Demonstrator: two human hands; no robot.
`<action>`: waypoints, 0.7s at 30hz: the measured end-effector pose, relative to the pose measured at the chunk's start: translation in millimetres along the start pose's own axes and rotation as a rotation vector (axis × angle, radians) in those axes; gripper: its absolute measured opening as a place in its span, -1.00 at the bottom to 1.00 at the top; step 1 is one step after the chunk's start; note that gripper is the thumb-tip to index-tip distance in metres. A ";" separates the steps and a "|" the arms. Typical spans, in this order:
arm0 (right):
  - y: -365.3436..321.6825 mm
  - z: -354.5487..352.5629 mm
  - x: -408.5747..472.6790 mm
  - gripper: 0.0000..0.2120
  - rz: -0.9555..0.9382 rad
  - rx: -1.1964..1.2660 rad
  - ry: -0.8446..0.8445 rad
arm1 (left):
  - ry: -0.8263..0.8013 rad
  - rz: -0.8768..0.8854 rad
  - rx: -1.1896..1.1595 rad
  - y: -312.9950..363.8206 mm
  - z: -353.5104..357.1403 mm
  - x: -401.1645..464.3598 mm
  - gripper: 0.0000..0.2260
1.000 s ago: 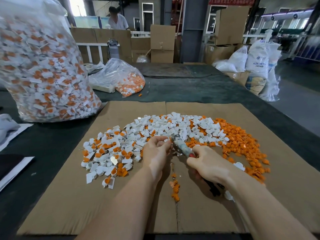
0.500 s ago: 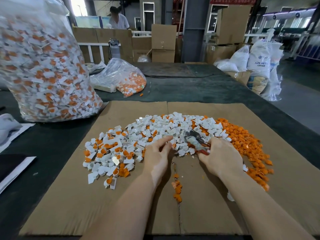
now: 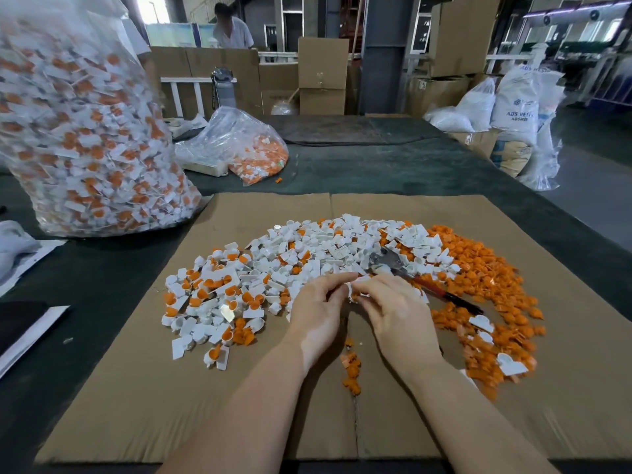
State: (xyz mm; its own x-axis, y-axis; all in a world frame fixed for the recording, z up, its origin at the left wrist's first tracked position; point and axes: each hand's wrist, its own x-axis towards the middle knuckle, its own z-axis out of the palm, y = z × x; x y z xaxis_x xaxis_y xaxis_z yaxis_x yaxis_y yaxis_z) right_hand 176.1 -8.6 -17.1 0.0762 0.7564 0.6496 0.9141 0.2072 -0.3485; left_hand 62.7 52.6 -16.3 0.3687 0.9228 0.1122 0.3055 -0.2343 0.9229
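Observation:
A heap of white plastic pieces with orange inserts (image 3: 273, 268) lies on a cardboard sheet (image 3: 119, 388). A pile of loose orange caps (image 3: 485, 289) spreads to the right. My left hand (image 3: 318, 313) and my right hand (image 3: 396, 313) meet at the heap's near edge, fingertips pinching one small white piece (image 3: 354, 292) between them. Red-handled pliers (image 3: 410, 273) lie on the pieces just beyond my right hand, free of any grip. A few orange caps (image 3: 352, 371) lie below my hands.
A big clear bag full of white and orange pieces (image 3: 85, 131) stands at the left. A smaller bag (image 3: 239, 145) lies behind on the dark table (image 3: 393, 165). Boxes, white sacks (image 3: 519, 107) and a person (image 3: 232, 29) are further back.
My right hand has laid the pliers down on the heap and come left to join the left hand on a small white piece.

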 end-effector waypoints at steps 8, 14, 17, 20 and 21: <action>1.1 0.0 -3.1 -0.97 0.117 0.031 0.010 | -0.068 0.061 0.029 2.8 0.8 -6.0 -0.69; -1.0 -1.3 -3.3 -0.98 0.120 0.021 0.065 | 0.101 0.104 0.043 2.8 1.3 -9.3 -0.82; -0.2 -1.5 -4.3 -0.98 0.125 0.015 0.078 | 0.278 0.068 0.059 2.9 1.0 -8.0 -0.83; 0.5 -0.8 -5.3 -0.96 0.114 0.008 0.089 | 0.475 0.046 0.047 2.7 -0.5 -7.9 -0.78; 0.8 -0.6 -5.6 -0.95 0.112 0.009 0.090 | 0.518 0.041 0.040 2.2 -1.2 -7.6 -0.73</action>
State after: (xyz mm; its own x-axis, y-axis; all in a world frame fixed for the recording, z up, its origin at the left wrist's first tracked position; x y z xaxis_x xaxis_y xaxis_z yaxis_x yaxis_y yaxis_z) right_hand 176.6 -13.0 -20.6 0.2135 0.7162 0.6644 0.8945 0.1302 -0.4278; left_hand 59.5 45.4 -14.7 -0.0986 0.9405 0.3251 0.3372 -0.2758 0.9001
